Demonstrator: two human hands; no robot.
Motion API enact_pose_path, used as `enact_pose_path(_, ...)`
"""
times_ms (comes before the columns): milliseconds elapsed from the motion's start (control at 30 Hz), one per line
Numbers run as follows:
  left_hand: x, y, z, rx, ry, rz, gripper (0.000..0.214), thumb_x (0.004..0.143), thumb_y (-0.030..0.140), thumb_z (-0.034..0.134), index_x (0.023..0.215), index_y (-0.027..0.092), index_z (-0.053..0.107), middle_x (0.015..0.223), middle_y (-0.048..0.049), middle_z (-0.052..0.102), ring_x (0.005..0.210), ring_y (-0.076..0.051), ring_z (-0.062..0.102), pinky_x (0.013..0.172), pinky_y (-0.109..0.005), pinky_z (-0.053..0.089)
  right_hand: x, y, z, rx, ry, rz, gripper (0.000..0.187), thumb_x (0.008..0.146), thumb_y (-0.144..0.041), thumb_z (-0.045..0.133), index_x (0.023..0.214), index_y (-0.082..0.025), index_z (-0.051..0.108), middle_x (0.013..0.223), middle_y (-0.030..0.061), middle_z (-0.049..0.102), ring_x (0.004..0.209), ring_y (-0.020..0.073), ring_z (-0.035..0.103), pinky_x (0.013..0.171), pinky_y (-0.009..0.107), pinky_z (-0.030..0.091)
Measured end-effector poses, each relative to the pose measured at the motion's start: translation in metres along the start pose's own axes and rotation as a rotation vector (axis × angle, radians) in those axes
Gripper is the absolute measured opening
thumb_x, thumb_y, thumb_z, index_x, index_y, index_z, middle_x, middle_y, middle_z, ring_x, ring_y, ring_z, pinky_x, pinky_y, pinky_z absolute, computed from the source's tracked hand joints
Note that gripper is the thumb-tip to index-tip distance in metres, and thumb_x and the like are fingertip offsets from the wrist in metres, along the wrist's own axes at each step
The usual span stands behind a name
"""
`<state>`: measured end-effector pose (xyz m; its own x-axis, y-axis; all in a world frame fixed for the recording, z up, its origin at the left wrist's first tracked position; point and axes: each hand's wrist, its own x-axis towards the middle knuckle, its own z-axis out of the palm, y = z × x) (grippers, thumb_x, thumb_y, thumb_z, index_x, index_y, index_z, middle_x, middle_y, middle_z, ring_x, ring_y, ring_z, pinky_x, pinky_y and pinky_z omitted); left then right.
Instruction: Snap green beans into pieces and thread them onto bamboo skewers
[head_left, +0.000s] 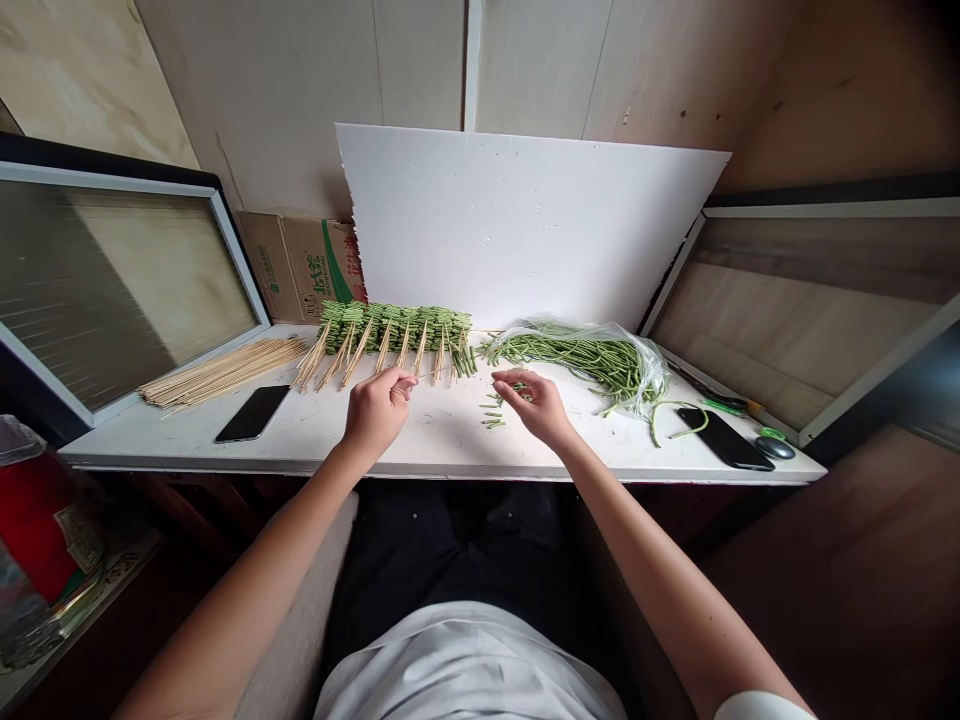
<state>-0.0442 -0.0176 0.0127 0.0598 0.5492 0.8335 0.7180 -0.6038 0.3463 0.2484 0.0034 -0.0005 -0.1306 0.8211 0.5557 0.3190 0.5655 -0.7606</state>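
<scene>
The left hand [377, 412] pinches a thin strand (too fine to name) above the tabletop [315, 440]; the right hand [534, 405] pinches a green bean piece [521, 392]. Skewered beans [397, 328] line the back edge, with open room along the front edge.

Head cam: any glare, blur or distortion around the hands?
Head view: wide-angle stretch, with the framed panels and leaning outward at both sides. Light is soft and even, with no hard shadows on the left hand or right hand. Neither hand shows obvious motion blur. Mild glare sits on the plastic bag; the white counter looks bright but keeps its detail.
</scene>
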Motion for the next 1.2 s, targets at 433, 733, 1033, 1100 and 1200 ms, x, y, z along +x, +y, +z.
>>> enact_pose_path(433, -0.002, -0.018, 0.009, 0.014, -0.133, -0.094, 0.022, 0.093, 0.012, 0.056, 0.089, 0.019, 0.076, 0.073, -0.0023, 0.074, 0.068, -0.020, 0.067, 0.067, -0.029, 0.046, 0.027, 0.068, 0.014, -0.864, -0.289, -0.071, 0.015, 0.096, -0.018, 0.070, 0.092, -0.019, 0.085, 0.104, 0.0185, 0.077, 0.115, 0.0394, 0.056, 0.093, 0.049, 0.047)
enact_pose_path(733, 0.001, -0.008, 0.001, -0.034, -0.057, -0.052, 0.022, 0.095, 0.014, 0.056, 0.090, 0.019, 0.076, 0.072, -0.0012, 0.074, 0.066, -0.017, 0.067, 0.066, -0.027, 0.047, 0.018, 0.027, -0.020, 0.447, 0.018, 0.261, 0.042, 0.071, -0.051, 0.095, 0.101, -0.024, 0.081, 0.092, 0.0039, 0.077, 0.082, 0.0187, 0.066, 0.068, 0.030, 0.049)
enact_pose_path(1033, 0.003, 0.019, -0.010, -0.067, -0.007, 0.040, 0.022, 0.100, 0.018, 0.055, 0.090, 0.018, 0.075, 0.070, -0.0004, 0.072, 0.064, -0.015, 0.067, 0.065, -0.026, 0.048, 0.011, -0.033, -0.022, 0.895, 0.048, 0.297, 0.031, 0.075, -0.046, 0.094, 0.098, -0.029, 0.081, 0.102, 0.0007, 0.077, 0.104, 0.0181, 0.070, 0.079, 0.026, 0.054)
enact_pose_path(1100, 0.003, 0.022, -0.011, -0.062, -0.001, 0.054, 0.023, 0.100, 0.018, 0.055, 0.089, 0.018, 0.075, 0.069, -0.0002, 0.072, 0.063, -0.015, 0.066, 0.065, -0.026, 0.048, 0.009, -0.038, -0.017, 0.905, 0.030, 0.306, 0.031, 0.077, -0.047, 0.094, 0.100, -0.029, 0.081, 0.107, 0.0011, 0.078, 0.111, 0.0196, 0.070, 0.082, 0.028, 0.054)
enact_pose_path(1200, 0.003, 0.024, -0.011, -0.054, 0.006, 0.071, 0.022, 0.100, 0.017, 0.055, 0.090, 0.019, 0.075, 0.069, 0.0000, 0.072, 0.062, -0.015, 0.066, 0.064, -0.026, 0.047, 0.007, -0.042, -0.013, 0.885, 0.020, 0.307, 0.033, 0.077, -0.050, 0.093, 0.100, -0.029, 0.080, 0.112, 0.0023, 0.080, 0.120, 0.0230, 0.069, 0.088, 0.031, 0.054)
